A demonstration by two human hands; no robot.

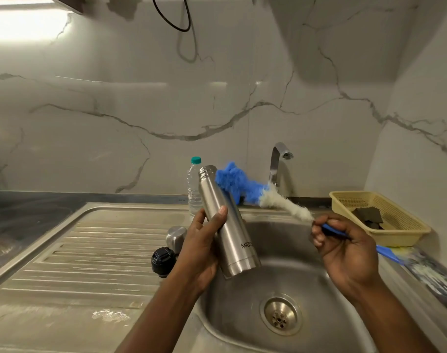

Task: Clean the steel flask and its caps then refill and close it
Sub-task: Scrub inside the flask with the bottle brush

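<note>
My left hand grips the steel flask around its middle, holding it tilted over the sink basin with its open threaded mouth up and to the left. My right hand holds the blue handle of a bottle brush; its blue and white bristles point toward the flask's mouth, just outside it. The steel outer cap and the black inner cap stand on the drainboard, left of my left hand.
A plastic water bottle with a teal lid stands behind the flask. The tap rises at the back of the basin. A yellow basket with dark scrub pads sits right. The ribbed drainboard stretches left.
</note>
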